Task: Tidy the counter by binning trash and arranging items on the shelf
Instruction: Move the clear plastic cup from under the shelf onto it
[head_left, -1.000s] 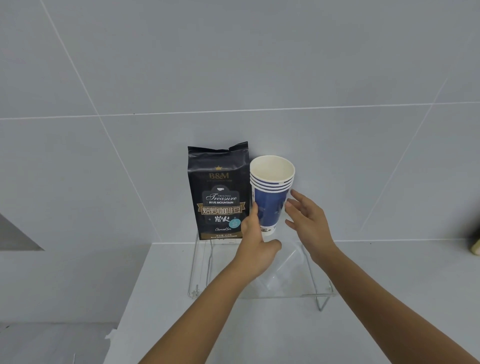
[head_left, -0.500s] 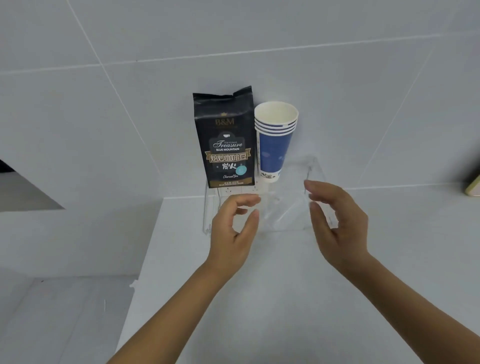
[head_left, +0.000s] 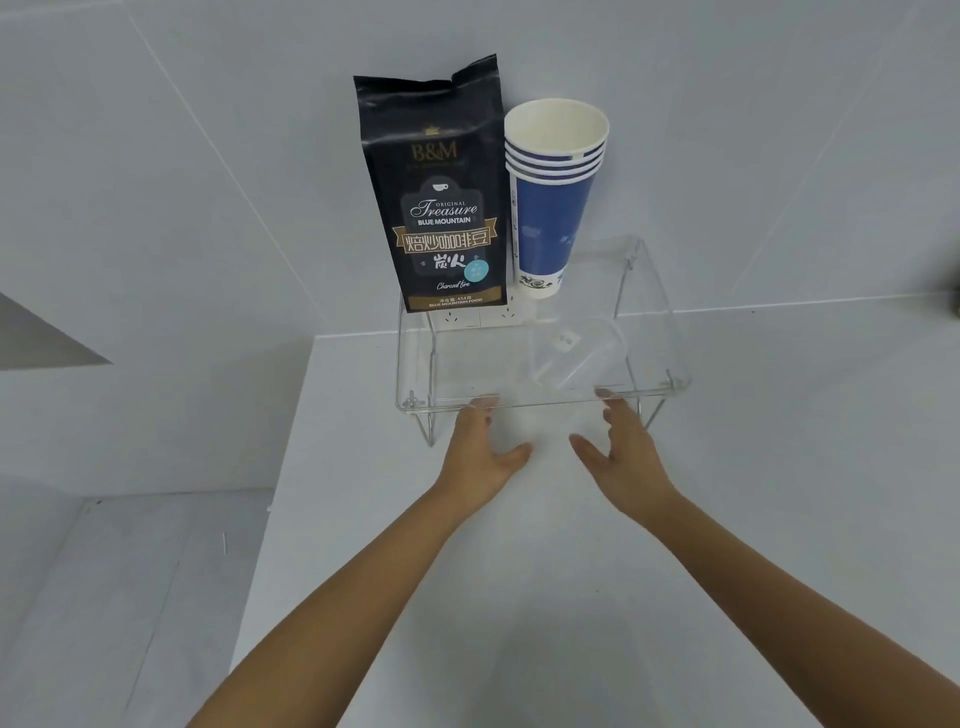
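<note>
A clear acrylic shelf (head_left: 655, 322) stands on the white counter against the wall. On its top at the back stand a black coffee bag (head_left: 441, 192) and, right of it, a stack of blue paper cups (head_left: 550, 202). A clear plastic cup (head_left: 576, 358) lies on its side under the shelf. My left hand (head_left: 480, 452) and my right hand (head_left: 621, 457) are both open, palms facing each other, fingertips at the shelf's front edge. Neither hand holds anything.
A white wall socket (head_left: 478, 319) shows behind the shelf's base. The counter's left edge (head_left: 280, 493) drops to a lower grey floor. A dark object (head_left: 956, 301) peeks in at the far right edge.
Both hands let go of the paper cups, pulled back toward me, then lowered to the shelf's front edge. The camera has tilted down and moved closer.
</note>
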